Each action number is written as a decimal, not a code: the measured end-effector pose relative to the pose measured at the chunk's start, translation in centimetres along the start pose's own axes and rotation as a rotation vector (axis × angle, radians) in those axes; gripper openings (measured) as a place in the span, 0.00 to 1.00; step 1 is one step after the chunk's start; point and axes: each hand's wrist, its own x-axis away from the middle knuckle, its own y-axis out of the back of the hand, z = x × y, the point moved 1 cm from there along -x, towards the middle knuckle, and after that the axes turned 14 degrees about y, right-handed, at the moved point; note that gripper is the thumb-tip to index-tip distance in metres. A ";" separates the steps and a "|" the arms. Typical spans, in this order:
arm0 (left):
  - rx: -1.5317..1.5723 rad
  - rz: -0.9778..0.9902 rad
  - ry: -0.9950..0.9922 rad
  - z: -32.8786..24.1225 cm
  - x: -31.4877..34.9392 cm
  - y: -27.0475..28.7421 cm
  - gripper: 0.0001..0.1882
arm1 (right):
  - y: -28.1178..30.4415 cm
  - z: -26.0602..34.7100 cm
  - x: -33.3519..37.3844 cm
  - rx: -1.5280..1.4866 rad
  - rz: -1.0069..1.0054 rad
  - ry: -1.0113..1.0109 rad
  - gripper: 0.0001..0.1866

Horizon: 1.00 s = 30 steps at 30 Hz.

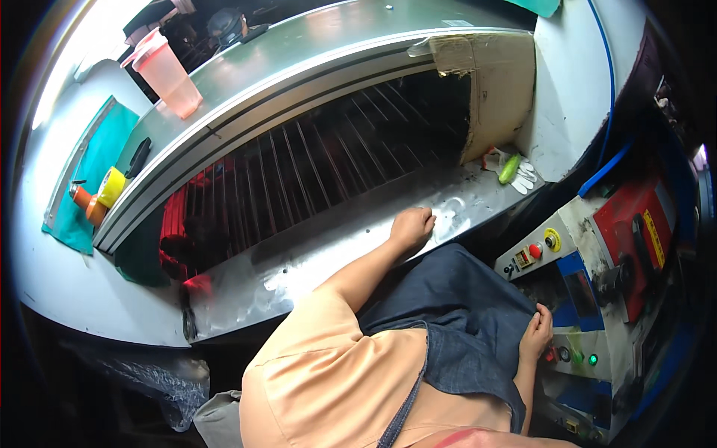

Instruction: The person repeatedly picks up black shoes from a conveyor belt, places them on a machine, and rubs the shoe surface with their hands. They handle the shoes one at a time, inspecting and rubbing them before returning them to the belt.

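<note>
My left hand (412, 228) rests on the front metal ledge (254, 299) of a large machine. Its fingers are curled into a loose fist, and nothing shows in them. Low on the right, my right hand (536, 334) pinches the edge of a dark blue denim apron (448, 299), which is stretched across my lap. Close beside that hand is a control panel (579, 351) with red and green buttons. White work gloves (523, 178) lie at the ledge's right end, under a light green oblong object (509, 169).
Behind the ledge is a dark opening with thin slats (299, 172), lit red at its left. Cardboard (500, 89) covers its right end. On the machine stand a pink translucent pitcher (168, 75) and a yellow tape roll (111, 187). Another button panel (536, 250) stands at right.
</note>
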 end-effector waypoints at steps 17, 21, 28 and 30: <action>0.012 -0.007 -0.020 0.4 -0.2 -0.1 0.13 | 0.2 0.3 -0.4 0.056 0.038 -0.008 0.13; 0.011 -0.010 -0.020 0.5 -0.2 -0.2 0.13 | 0.1 -0.3 -0.1 0.078 0.032 0.027 0.13; -0.012 0.002 -0.010 0.3 -0.2 -0.2 0.14 | 0.0 -0.7 0.2 0.089 0.038 0.012 0.12; -0.010 0.000 -0.012 0.4 -0.2 -0.2 0.14 | 0.0 -0.7 0.2 0.088 0.044 -0.003 0.12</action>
